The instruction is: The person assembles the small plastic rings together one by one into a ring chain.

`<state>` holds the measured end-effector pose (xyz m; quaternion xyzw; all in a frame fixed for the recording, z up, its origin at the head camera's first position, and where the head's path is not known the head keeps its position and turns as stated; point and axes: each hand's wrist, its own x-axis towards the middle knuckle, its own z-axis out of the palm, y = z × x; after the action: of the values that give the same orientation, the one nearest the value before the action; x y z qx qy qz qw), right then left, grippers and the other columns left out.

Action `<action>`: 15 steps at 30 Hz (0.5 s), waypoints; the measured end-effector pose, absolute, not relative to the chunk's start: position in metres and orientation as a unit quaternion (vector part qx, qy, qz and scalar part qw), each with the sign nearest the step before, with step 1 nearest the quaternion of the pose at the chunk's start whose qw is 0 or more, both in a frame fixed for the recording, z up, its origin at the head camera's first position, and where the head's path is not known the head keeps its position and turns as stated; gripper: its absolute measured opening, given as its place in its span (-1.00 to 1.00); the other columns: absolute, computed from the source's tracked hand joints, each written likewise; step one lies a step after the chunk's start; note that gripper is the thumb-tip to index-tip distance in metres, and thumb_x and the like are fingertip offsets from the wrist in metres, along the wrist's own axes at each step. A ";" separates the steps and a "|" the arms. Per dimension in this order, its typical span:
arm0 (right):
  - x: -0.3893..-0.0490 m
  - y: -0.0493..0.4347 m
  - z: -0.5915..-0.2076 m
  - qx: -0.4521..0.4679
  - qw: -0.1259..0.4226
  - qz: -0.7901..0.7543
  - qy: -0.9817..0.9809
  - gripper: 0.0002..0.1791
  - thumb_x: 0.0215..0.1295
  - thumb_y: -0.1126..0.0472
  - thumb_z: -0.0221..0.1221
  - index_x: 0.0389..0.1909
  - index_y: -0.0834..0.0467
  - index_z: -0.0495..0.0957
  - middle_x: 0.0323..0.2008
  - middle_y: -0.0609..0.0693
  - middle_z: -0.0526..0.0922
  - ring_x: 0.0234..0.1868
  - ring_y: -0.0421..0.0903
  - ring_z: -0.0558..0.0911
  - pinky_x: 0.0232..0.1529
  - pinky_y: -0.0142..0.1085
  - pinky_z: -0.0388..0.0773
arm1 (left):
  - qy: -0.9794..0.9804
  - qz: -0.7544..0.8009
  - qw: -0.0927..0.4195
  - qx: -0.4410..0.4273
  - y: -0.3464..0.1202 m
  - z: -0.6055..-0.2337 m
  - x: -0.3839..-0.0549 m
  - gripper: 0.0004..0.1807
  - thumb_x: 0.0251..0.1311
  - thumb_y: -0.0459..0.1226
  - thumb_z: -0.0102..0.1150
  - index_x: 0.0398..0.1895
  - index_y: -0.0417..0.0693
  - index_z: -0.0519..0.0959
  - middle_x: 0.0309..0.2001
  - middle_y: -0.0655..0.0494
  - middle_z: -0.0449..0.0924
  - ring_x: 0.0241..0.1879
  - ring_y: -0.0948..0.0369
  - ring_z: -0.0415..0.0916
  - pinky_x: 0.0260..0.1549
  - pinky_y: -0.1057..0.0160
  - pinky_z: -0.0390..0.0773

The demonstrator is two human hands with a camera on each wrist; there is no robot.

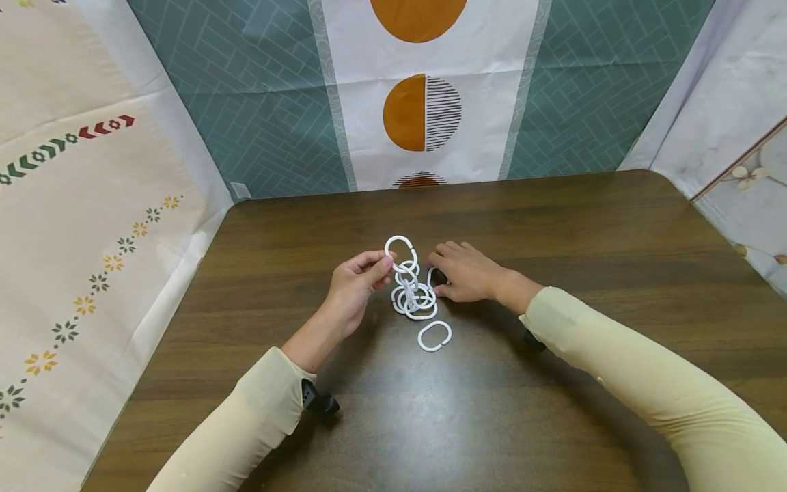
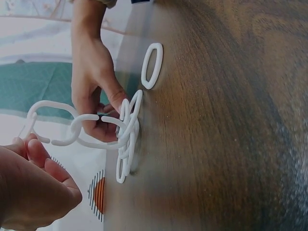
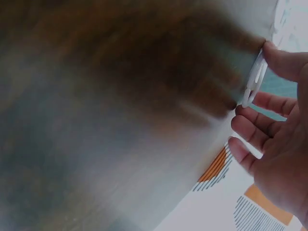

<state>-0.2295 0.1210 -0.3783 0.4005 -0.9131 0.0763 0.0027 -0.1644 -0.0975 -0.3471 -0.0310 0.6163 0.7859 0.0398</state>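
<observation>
The head view looks forward and down from above, far enough back to take in both sleeves [image 1: 645,389], the tabletop [image 1: 553,225] and the patterned backdrop [image 1: 264,102]. Much nearer, the left wrist view lies sideways and looks low across the tabletop, past the left hand [image 2: 38,187] to the white links [image 2: 129,132] and right hand [image 2: 94,72], all shared with the head view. The right wrist view, tilted, shows that right hand close up against tabletop and backdrop.

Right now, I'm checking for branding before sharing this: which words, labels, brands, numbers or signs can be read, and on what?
None can be read.
White links: no lettering visible.
Black device, left wrist: any marking too small to read.
Pale patch on the backdrop, lower left: any text too small.
</observation>
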 end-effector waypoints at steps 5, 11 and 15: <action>-0.233 0.125 -0.375 0.416 0.034 0.063 -0.906 -0.47 0.10 -0.11 0.27 -0.06 0.19 0.52 -0.13 0.09 0.54 -0.03 0.06 0.49 0.03 0.00 0.37 | 0.617 0.786 0.040 -0.029 -0.097 -0.347 -0.165 -0.91 0.25 -0.46 0.16 -0.20 -0.27 0.58 -0.34 0.22 0.66 -0.39 0.29 0.51 -0.37 0.45 0.51; -0.238 0.133 -0.364 0.364 0.028 0.253 -0.896 -0.53 0.06 -0.06 0.33 -0.11 0.17 0.56 -0.27 0.07 0.58 -0.23 -0.05 0.49 -0.13 -0.10 0.43 | 0.615 0.787 0.042 -0.027 -0.097 -0.347 -0.165 -0.91 0.26 -0.46 0.15 -0.21 -0.28 0.58 -0.36 0.22 0.66 -0.44 0.31 0.50 -0.38 0.45 0.51; -0.232 0.136 -0.348 0.302 -0.001 0.432 -0.850 -0.60 0.10 0.10 0.36 -0.08 0.20 0.55 -0.27 0.11 0.59 -0.22 -0.04 0.51 -0.12 -0.12 0.46 | 0.614 0.787 0.045 -0.027 -0.096 -0.347 -0.165 -0.88 0.26 -0.46 0.14 -0.16 -0.34 0.56 -0.35 0.23 0.66 -0.45 0.31 0.50 -0.38 0.44 0.51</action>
<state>-0.2319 0.1356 -0.3483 0.3018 -0.8499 0.4320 -0.0014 -0.1646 -0.0957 -0.3471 -0.0270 0.6144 0.7872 0.0447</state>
